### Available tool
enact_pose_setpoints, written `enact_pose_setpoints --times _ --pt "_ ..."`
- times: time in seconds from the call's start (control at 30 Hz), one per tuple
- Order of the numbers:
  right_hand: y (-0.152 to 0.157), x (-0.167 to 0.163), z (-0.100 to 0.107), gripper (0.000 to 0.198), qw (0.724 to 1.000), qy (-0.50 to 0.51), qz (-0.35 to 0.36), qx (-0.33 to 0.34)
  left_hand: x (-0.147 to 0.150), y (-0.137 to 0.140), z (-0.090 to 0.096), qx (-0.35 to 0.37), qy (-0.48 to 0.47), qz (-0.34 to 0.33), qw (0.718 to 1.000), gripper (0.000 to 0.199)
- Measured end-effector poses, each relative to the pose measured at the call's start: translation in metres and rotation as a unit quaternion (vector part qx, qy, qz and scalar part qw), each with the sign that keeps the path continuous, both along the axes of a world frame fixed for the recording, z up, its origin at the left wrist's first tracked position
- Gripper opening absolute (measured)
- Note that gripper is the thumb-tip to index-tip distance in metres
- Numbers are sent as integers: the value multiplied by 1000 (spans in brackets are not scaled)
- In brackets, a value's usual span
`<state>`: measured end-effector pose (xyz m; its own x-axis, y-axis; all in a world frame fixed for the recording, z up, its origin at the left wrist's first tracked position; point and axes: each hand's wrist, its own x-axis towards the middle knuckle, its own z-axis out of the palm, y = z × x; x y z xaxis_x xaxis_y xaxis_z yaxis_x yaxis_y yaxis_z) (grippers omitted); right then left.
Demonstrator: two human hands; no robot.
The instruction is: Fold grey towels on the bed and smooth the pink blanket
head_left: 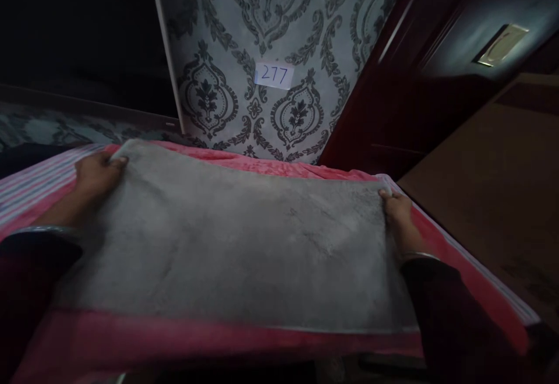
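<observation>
A grey towel-like cloth is stretched wide in front of me, its far edge sagging slightly between my hands. At its far left corner, my left hand pinches the fabric between thumb and fingers. My right hand grips the far right corner the same way. Below the grey cloth lies a pink-red cover, showing along the far edge, the near edge and the right side. Whether the middle of the grey cloth touches the cover I cannot tell.
Striped fabric shows at the left of the surface. Behind stands a patterned wall with a paper marked 277. A dark screen is at upper left, a dark red door at right, and a brown cardboard-like panel nearer.
</observation>
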<state>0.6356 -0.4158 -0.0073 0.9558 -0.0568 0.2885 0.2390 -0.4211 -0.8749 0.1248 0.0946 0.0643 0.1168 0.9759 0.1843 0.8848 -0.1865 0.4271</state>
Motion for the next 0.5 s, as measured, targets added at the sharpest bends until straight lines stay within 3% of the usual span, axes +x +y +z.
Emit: enact_pose_setpoints --times 0.1,0.17,0.23,0.37,0.5 --pt "27 10 0 11 1000 18 -6 4 3 0 5 -10 68 19 997 59" --pt "41 8 -11 9 999 27 11 -34 5 -3 0 -56 121 20 991 61" --pt "46 2 -27 12 995 29 38 -85 7 -8 -12 -54 167 -8 984 63" --pt "33 -14 -47 25 989 19 73 -128 10 -14 -39 25 272 -133 953 64" --pt "5 -31 -46 34 984 25 77 -160 7 -7 -50 4 291 -139 947 64"
